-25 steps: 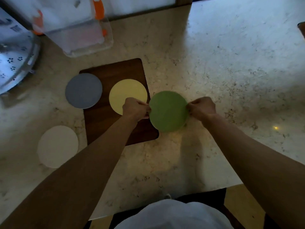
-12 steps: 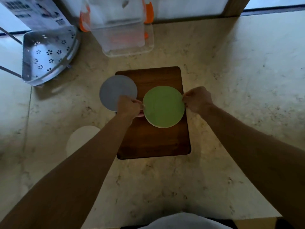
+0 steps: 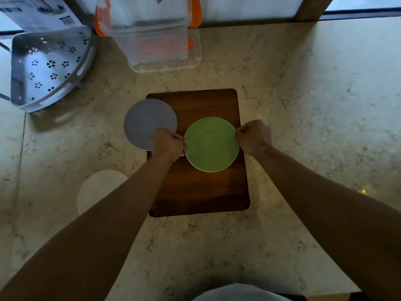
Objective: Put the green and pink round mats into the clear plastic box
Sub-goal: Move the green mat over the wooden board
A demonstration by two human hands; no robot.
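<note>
The green round mat (image 3: 211, 144) is over the middle of a brown wooden board (image 3: 201, 192). My left hand (image 3: 168, 144) pinches its left edge and my right hand (image 3: 253, 136) pinches its right edge. A pale rim shows under the mat's lower edge. The clear plastic box (image 3: 162, 61) with orange latches stands at the back of the counter, beyond the board. A pinkish-orange shape shows through its wall; I cannot tell whether it is the pink mat.
A grey round mat (image 3: 147, 122) overlaps the board's left edge, partly under my left hand. A white round mat (image 3: 97, 190) lies on the counter to the left, partly behind my forearm. A perforated metal corner rack (image 3: 47, 68) stands at the back left.
Both hands have carried the green mat from the board's right edge to over its middle, covering the yellow mat that showed before. The camera has tilted toward the box.
</note>
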